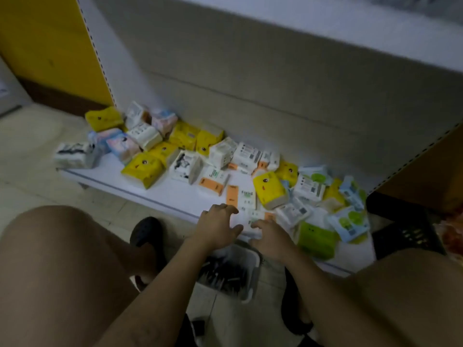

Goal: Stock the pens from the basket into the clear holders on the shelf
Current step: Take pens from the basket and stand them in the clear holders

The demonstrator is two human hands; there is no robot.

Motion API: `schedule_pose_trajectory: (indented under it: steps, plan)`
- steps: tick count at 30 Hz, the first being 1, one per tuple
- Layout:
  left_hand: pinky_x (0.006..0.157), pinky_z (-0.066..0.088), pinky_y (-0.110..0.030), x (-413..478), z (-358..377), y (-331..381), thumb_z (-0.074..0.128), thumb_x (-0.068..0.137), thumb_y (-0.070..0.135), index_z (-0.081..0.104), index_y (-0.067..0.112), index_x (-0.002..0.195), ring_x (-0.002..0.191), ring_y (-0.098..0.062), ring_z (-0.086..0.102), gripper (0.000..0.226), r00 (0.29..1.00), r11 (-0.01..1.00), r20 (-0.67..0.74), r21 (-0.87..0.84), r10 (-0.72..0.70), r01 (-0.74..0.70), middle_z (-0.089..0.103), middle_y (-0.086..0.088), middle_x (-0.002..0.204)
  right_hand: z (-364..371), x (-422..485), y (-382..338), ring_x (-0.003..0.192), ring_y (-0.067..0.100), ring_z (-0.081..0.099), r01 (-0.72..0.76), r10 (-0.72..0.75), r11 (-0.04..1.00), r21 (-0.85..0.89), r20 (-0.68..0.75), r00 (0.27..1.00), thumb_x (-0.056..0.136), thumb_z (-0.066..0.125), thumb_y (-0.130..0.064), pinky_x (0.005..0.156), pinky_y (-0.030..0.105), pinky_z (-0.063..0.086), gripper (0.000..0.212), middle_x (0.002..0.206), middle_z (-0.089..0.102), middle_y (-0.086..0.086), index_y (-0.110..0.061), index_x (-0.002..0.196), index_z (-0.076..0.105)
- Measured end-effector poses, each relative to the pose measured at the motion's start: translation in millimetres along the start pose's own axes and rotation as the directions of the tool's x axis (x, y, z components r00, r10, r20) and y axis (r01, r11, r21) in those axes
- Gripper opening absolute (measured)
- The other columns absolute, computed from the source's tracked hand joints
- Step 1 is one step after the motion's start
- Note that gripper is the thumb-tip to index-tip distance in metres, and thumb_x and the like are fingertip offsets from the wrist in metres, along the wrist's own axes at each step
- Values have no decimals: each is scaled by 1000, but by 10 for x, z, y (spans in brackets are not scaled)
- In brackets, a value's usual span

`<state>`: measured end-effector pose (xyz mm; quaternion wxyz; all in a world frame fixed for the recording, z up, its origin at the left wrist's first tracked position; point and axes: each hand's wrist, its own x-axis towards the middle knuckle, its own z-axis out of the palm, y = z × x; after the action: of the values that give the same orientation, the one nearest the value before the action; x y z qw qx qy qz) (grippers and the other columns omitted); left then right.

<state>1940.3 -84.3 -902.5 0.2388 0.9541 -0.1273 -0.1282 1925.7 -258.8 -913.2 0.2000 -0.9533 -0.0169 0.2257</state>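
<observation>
Reaching palm-down over shelf [160,189] edge, left hand [217,227] and right hand [270,240], fingers [225,207] spread, empty.

The single head-worn view looks steeply down and forward, close above a low white shelf [162,192].

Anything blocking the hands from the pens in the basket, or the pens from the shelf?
Nothing covers the pens; the basket sits open-topped on the floor, under the forearms. The left hand and right hand are past it, over the edge of the shelf. Tissue packs crowd the shelf, and no clear holders are in view.
</observation>
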Motion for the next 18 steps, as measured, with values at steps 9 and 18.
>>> schedule_pose_trajectory:
  steps: [9,18]
  plan:
    - [85,53,-38,75,784,-506,56,92,39,57,16,122,98,-22,61,39,940,958,281,-153,-193,242,65,-7,110,1095,472,312,92,22,56,-135,114,990,30,370,922,92,56,-22,82,32,48,21,102,58,6,-8,108,59]
    - [82,53,-36,-14,1391,-862,54,93,31,64,9,110,97,-26,62,29,848,891,429,-178,-311,417,67,-8,106,1753,691,412,115,30,51,-66,117,990,-123,475,872,98,47,-18,98,38,44,28,129,53,13,-9,118,64]
